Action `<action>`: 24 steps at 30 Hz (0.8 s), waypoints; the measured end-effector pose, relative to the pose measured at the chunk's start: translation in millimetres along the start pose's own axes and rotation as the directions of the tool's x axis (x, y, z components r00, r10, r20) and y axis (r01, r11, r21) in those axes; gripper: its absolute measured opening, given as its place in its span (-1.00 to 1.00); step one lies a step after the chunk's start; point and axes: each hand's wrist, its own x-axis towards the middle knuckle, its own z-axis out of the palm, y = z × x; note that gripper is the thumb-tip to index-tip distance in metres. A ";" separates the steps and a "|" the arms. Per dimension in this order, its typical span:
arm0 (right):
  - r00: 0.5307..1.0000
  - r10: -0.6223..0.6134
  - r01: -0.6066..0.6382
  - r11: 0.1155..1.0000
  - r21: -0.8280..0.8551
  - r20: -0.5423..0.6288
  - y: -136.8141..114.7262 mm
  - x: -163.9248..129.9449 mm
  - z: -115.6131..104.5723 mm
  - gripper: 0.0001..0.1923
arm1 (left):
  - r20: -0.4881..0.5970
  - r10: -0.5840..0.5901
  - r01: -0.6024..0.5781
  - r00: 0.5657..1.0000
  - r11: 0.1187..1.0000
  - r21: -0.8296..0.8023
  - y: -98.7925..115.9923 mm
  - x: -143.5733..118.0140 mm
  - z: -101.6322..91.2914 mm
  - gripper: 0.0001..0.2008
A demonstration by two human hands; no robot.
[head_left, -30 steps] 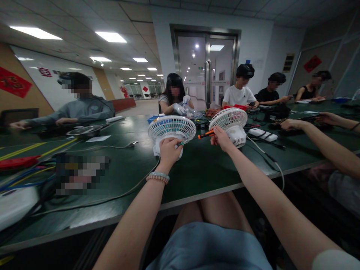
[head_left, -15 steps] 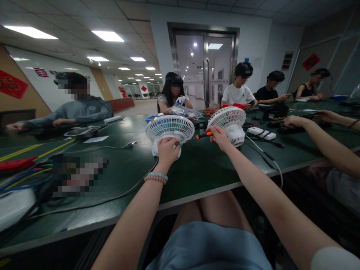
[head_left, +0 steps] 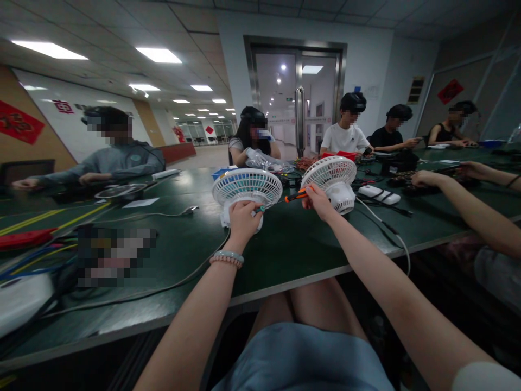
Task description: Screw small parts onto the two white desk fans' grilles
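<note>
My left hand (head_left: pixel 243 218) grips the back of a small white fan (head_left: pixel 247 188) with a round grille and blue blades, held above the dark green table (head_left: pixel 285 244). My right hand (head_left: pixel 318 202) holds an orange-handled screwdriver (head_left: pixel 296 196) whose tip points left toward that fan. A second white fan (head_left: pixel 330 175) sits tilted on the table just behind my right hand, its grey cable (head_left: pixel 391 231) trailing over the table's front edge.
A white power strip (head_left: pixel 380 195) lies right of the second fan. A neighbour's arm (head_left: pixel 464 209) reaches in from the right. Coloured wires (head_left: pixel 28 255) and a white device (head_left: pixel 20 304) lie at left. Several people sit along the far side.
Almost nothing has moved. My right hand and the screwdriver shifted very slightly; the person across raised a hand to the face.
</note>
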 end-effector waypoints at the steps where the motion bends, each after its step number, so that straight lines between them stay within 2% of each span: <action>1: 1.000 -0.012 0.011 1.000 -0.017 -0.013 -1.2 -0.7 0.0 -0.73 | 0.000 0.000 0.000 1.000 1.000 -0.001 0.1 -0.1 -0.2 -0.81; 7: 0.995 -0.047 0.044 0.998 -0.040 -0.085 -2.6 0.4 -0.8 -0.66 | 0.011 -0.012 0.012 1.000 1.000 -0.004 1.6 -0.3 -1.1 -0.80; 10: 0.995 0.019 -0.016 0.999 0.032 -0.101 3.0 3.0 -2.6 -0.69 | 0.001 -0.003 0.003 1.000 1.000 -0.010 1.5 -0.5 -1.1 -0.80; 13: 0.991 0.124 -0.113 0.980 0.165 -0.058 7.6 4.4 -4.5 -0.72 | -0.002 0.001 -0.001 1.000 1.000 -0.006 1.2 -0.7 -1.0 -0.81; 16: 0.988 0.153 -0.141 0.962 0.235 -0.030 7.7 4.3 -5.7 -0.72 | -0.004 -0.003 0.003 1.000 1.000 -0.008 1.7 -0.9 -1.1 -0.81; 24: 0.991 0.104 -0.093 0.989 0.119 -0.090 6.2 5.2 -8.6 -0.65 | 0.020 -0.022 0.022 1.000 1.000 -0.009 3.0 -1.0 -0.5 -0.80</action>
